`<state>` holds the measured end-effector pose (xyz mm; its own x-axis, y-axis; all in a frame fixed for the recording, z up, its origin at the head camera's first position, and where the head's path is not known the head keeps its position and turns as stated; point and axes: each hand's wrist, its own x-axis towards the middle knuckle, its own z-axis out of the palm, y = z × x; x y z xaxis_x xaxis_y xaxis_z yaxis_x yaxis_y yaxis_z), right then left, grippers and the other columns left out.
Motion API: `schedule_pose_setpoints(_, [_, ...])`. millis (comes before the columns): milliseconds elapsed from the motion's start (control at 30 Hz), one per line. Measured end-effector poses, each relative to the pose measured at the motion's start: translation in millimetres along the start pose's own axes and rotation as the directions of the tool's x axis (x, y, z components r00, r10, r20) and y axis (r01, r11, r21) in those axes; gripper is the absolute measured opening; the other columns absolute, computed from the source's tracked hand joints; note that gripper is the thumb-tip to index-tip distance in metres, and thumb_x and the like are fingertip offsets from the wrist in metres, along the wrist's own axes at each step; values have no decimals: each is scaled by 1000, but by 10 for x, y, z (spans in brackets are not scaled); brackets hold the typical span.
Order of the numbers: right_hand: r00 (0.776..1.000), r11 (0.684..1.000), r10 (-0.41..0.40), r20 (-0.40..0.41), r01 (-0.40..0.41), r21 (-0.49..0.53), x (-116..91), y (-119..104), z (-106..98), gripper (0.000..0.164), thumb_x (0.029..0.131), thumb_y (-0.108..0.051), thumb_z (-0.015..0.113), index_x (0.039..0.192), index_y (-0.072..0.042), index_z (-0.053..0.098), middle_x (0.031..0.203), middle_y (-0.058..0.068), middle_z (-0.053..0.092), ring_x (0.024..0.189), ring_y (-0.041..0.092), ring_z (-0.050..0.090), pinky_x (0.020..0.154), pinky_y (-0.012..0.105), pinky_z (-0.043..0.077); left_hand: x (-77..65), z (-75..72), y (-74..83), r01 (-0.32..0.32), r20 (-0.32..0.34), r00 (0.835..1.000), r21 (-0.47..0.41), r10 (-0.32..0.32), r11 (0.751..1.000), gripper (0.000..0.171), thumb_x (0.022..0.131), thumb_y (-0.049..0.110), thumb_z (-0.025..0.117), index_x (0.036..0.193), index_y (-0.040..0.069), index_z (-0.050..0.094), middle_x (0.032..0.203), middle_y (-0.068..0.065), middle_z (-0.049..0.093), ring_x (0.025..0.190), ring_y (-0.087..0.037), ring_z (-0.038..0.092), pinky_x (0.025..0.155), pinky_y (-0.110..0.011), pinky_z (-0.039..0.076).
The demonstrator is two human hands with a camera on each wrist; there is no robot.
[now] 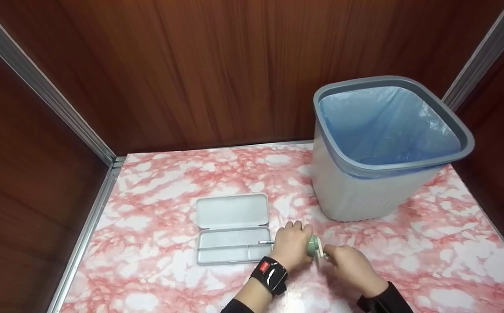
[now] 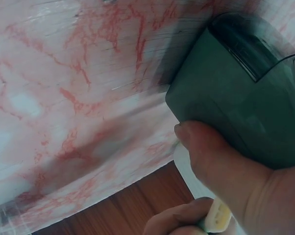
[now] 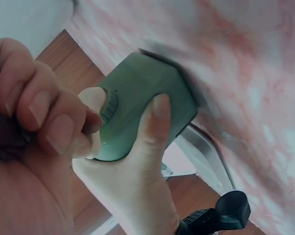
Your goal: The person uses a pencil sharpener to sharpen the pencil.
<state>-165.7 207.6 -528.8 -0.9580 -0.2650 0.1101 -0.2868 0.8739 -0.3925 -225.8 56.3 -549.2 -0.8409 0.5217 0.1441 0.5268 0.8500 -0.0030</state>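
Observation:
My left hand (image 1: 292, 247) grips the body of a green hand-crank pencil sharpener (image 1: 312, 246), held low over the table. In the right wrist view its thumb lies along the sharpener's green side (image 3: 147, 81). At the sharpener's right end, my right hand (image 1: 351, 263) pinches the knob of the cream crank (image 1: 320, 248), fingers curled. A dark clear part (image 2: 240, 46) of the sharpener shows in the left wrist view. Left of my left hand, a thin dark stick (image 1: 265, 242) sticks out over a pale pencil case (image 1: 232, 211); its other end is hidden by the hand.
The pencil case lies open on the red-and-white marbled table (image 1: 156, 243), lid folded back. Behind my right hand stands a tall bin (image 1: 365, 198) with a grey rim and blue liner bag (image 1: 378, 117). Brown wood-look panels (image 1: 199, 74) enclose the back and sides.

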Motion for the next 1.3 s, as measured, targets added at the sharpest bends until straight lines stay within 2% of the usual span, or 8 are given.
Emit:
schedule_pose_setpoints(200, [1000, 1000, 20, -14, -20, 6, 87, -16, -63, 15, 76, -3, 62, 70, -14, 54, 59, -4, 53, 55, 15, 53, 50, 31, 37, -1, 11, -7, 0, -17, 1000, 13, 0, 1000, 60, 50, 53, 80, 94, 23, 52, 87, 4, 59, 76, -14, 54, 58, -27, 44])
schedule_pose_setpoints(533, [999, 999, 29, -30, -28, 40, 357, 58, -145, 8, 76, -2, 62, 74, -9, 59, 65, 1, 59, 62, 20, 58, 57, 36, 44, 0, -3, -1, -3, 9, 1000, 9, 3, 1000, 62, 52, 54, 79, 98, 23, 52, 90, 4, 59, 78, -15, 54, 60, -28, 46])
schedule_pose_setpoints(667, [999, 999, 31, -10, -31, 38, 484, 110, -139, 4, 77, -6, 62, 75, -7, 60, 65, 4, 60, 61, 23, 58, 56, 36, 43, -5, -6, 5, -4, 15, 1000, 7, 4, 1000, 64, 53, 54, 79, 101, 23, 51, 91, 4, 59, 79, -15, 54, 62, -28, 47])
schedule_pose_setpoints(867, [997, 997, 69, 21, -69, 30, 625, 203, -40, 5, 77, -9, 63, 74, -7, 60, 65, 9, 61, 61, 27, 58, 54, 38, 42, -1, 2, 4, -10, -14, 1000, 13, 10, 1000, 65, 51, 54, 79, 102, 23, 52, 90, 3, 59, 77, -15, 54, 58, -29, 45])
schedule_pose_setpoints(967, [998, 998, 55, 16, -55, 30, 650, 249, 48, 6, 76, -9, 62, 72, -6, 59, 64, 10, 60, 59, 28, 56, 52, 39, 41, 0, 1, 3, -10, -27, 1000, 10, 11, 1000, 65, 50, 53, 80, 101, 23, 53, 89, 3, 59, 77, -15, 54, 57, -28, 44])
schedule_pose_setpoints(1133, [1000, 1000, 19, 7, -19, 9, 609, 307, 210, 8, 72, -4, 58, 66, -7, 54, 60, 8, 56, 56, 27, 53, 50, 38, 38, -1, 6, 1, -6, -40, 999, 9, 7, 1000, 64, 48, 53, 81, 99, 24, 54, 89, 4, 60, 77, -15, 55, 58, -28, 45])
schedule_pose_setpoints(1300, [994, 997, 74, 79, -76, 16, 485, 294, 322, 9, 74, -4, 57, 67, -9, 55, 62, 7, 58, 60, 27, 56, 54, 40, 42, -2, -9, -7, -5, -36, 999, 12, 6, 1000, 60, 49, 53, 80, 93, 23, 54, 87, 4, 60, 76, -15, 55, 57, -28, 44])
